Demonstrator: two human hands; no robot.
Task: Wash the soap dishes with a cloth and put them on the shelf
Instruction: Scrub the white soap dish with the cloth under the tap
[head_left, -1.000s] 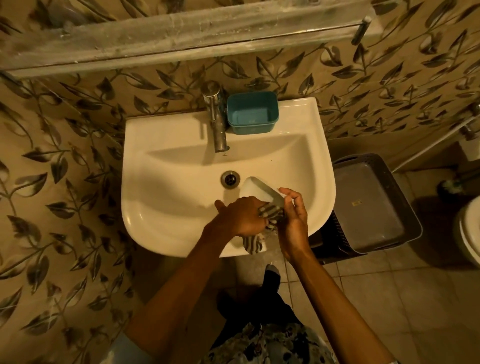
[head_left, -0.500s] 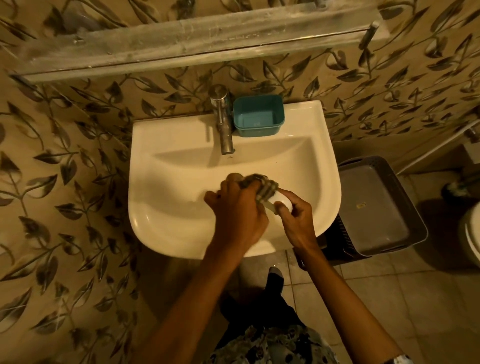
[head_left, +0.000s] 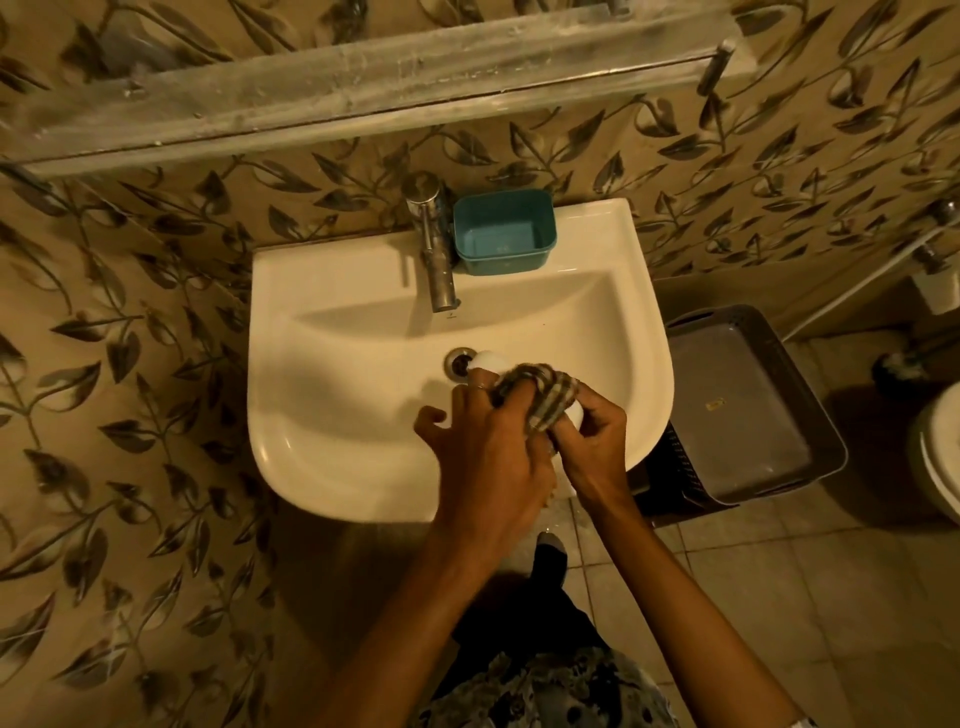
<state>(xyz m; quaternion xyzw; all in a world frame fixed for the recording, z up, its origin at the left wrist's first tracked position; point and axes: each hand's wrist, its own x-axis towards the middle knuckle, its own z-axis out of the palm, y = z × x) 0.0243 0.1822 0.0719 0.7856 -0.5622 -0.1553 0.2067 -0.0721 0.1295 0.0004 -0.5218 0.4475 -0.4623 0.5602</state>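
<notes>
Sink (head_left: 332, 415) white, mounted on leaf-pattern wall, shelf (head_left: 363, 88) above it. Tap (head_left: 436, 260) at back rim, teal soap dish (head_left: 504, 234) just right of it. Left hand (head_left: 483, 447) over the basin, fingers curled tight around striped cloth (head_left: 540, 400), pressing it on white soap dish (head_left: 485, 359) near the drain. Right hand (head_left: 597, 441) fingers closed on that dish's near end. Grey basket (head_left: 753, 405) on floor at right.

Dim, warm amber light from above; soft shadows in the glossy white ceramic sink (head_left: 322, 395); wide-angle bending at edges
</notes>
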